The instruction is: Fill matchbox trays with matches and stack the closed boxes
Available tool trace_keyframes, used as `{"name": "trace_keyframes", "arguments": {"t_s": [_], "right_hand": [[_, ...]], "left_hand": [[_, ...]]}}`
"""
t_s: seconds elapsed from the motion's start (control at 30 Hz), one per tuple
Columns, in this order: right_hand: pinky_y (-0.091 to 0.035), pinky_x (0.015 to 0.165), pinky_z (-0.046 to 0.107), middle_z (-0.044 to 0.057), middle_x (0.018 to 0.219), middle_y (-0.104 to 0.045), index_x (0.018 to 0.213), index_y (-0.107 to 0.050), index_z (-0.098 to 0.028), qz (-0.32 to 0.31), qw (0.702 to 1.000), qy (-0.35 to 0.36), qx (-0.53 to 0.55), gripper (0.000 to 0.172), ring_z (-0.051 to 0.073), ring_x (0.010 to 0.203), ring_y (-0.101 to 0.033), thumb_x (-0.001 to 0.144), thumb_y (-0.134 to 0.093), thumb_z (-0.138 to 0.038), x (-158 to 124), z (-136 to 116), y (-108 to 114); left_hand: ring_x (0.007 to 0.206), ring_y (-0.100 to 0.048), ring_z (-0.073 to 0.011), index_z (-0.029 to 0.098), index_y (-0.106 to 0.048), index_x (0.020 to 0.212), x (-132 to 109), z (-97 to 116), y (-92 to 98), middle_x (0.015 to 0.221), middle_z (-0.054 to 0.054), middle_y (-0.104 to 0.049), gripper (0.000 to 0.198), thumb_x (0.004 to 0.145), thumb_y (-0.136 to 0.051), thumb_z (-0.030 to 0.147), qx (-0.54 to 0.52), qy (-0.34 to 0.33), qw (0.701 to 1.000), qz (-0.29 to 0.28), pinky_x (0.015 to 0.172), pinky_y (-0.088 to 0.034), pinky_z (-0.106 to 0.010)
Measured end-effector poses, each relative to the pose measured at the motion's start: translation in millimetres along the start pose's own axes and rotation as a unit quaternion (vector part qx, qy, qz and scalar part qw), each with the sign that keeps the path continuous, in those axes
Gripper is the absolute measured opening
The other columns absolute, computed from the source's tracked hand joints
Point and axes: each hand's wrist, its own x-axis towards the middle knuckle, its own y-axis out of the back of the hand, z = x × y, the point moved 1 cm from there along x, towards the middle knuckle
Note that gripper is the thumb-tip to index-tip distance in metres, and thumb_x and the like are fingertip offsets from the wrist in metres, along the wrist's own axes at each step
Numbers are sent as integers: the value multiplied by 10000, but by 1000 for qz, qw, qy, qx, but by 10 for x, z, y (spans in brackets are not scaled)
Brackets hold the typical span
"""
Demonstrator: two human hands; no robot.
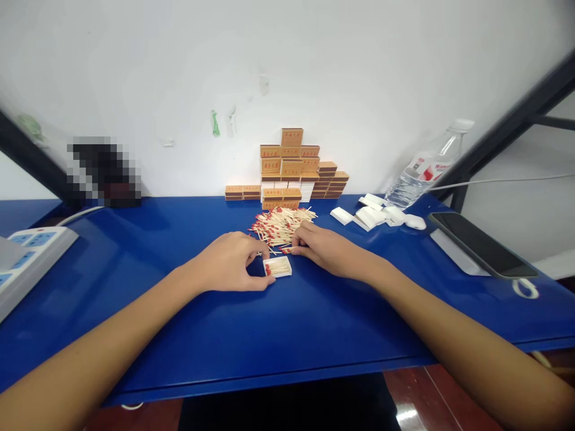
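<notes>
Blue counter (287, 335) carries a small white tray (278, 267) just ahead of the body, between both hands. The left hand (229, 263) grips the tray's left end, thumb on the near side and fingers on the far side. The tray holds a thin layer of matches laid lengthwise, red heads to the left. The right hand (327, 248) lies just beyond the tray's right end, its fingertips closed on a match (286, 249) right above the tray. Touching those fingertips on the far side is the pile of matches (281, 226), loosely heaped.

Behind the pile, orange matchboxes (290, 164) stand stacked against the wall. Empty white sleeves (371, 214) lie scattered to the right, near a plastic bottle (422, 170) and a phone (483, 244) at the right edge. A power strip (27, 251) sits at the far left. The near half of the counter is open up to its front edge, with wide room left of the tray.
</notes>
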Motion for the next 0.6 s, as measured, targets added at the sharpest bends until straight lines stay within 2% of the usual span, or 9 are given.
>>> {"name": "trace_keyframes", "arguments": {"t_s": [0.17,0.37,0.6], "right_hand": [[-467,815,370,105,1063,-607,980,-533,-204,-8,1000,-13,-4,159,235,902,-593,1080,-476,-313,-22,9,22],[-463,783,345,82,1051,-609,986,-539,-212,30,999,14,21,202,213,881,-590,1096,-461,-362,-99,-128,129],[-440,727,332,88,1074,-614,1011,-576,-181,5,997,56,-60,141,201,844,-601,1083,-538,-296,-87,-396,-55]], "left_hand": [[539,-475,-106,181,-691,802,3,-5,-6,603,46,-561,294,812,-747,469,2,3,1000,2,564,-309,-261],[542,-472,-108,175,-725,864,7,-8,-30,608,47,-560,298,822,-739,470,12,1,1000,9,570,-307,-268],[542,-469,-110,171,-722,857,-11,-13,-66,610,42,-552,294,837,-730,464,18,-13,1000,18,566,-291,-269]]}}
